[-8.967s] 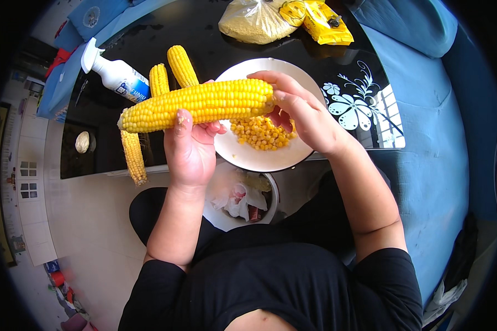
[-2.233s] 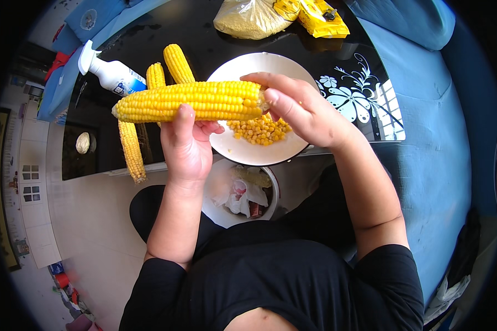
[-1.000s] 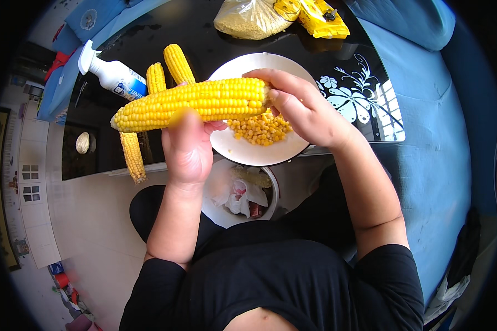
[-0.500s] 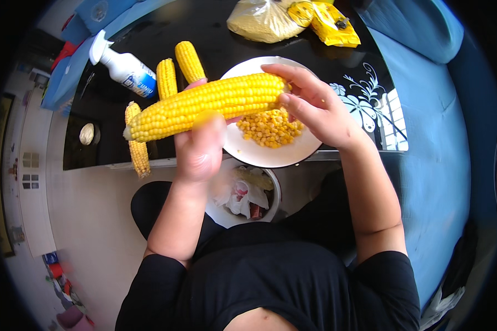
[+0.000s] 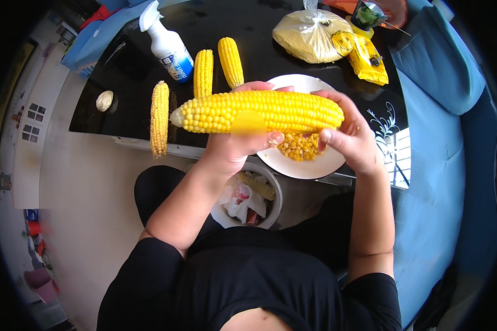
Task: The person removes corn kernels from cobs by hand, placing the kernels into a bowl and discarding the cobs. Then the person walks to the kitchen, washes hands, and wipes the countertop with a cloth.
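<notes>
Both my hands hold a large yellow ear of corn (image 5: 298,107) level above the table's front edge, its pale tip to the left. My left hand (image 5: 234,144) grips it from below near the middle, thumb along the near side and fingers behind. At the thick right end, my right hand (image 5: 359,135) is closed around the ear. Beneath it, a white plate (image 5: 328,165) holds loose corn kernels (image 5: 301,148), partly hidden by the ear and my hands. Beyond lie two more ears, a left one (image 5: 203,74) and a right one (image 5: 230,62). A thinner ear (image 5: 159,118) overhangs the table's edge.
The glossy black table (image 5: 132,66) bears a white spray bottle (image 5: 171,49), a small pale oval object (image 5: 104,100), a clear bag of yellow grain (image 5: 309,36) and a yellow packet (image 5: 368,63). Below the edge stands a white waste bin (image 5: 276,201). A blue sofa (image 5: 433,160) flanks the right.
The ear has turned from a slant to nearly level, with both hands still on it. My view has shifted, so the table's things appear farther right.
</notes>
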A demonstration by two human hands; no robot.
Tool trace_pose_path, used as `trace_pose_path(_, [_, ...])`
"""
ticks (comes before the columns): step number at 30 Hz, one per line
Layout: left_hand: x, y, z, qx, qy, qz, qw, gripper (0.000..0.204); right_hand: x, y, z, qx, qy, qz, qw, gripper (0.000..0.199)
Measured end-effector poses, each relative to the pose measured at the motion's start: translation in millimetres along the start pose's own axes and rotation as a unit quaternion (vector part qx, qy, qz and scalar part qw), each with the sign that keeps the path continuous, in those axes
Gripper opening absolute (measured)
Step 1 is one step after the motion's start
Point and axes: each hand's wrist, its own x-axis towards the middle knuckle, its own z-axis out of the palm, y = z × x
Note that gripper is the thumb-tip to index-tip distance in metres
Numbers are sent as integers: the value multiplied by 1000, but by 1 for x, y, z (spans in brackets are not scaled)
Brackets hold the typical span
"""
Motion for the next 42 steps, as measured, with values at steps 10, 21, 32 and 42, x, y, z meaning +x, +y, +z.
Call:
trace_pose_path(10, [1, 8, 4, -75, 84, 42, 993, 41, -5, 0, 12, -62, 42, -145, 987, 57])
trace_pose_path(21, [8, 12, 19, -29, 71, -11, 997, 44, -9, 22, 22, -288, 132, -280, 906, 62])
trace_pose_path(32, [71, 85, -83, 218, 293, -171, 915, 46, -12, -1, 10, -116, 224, -138, 958, 31])
trace_pose_path(42, [85, 12, -109, 689, 205, -301, 627, 58, -15, 2, 4, -290, 195, -184, 919, 21])
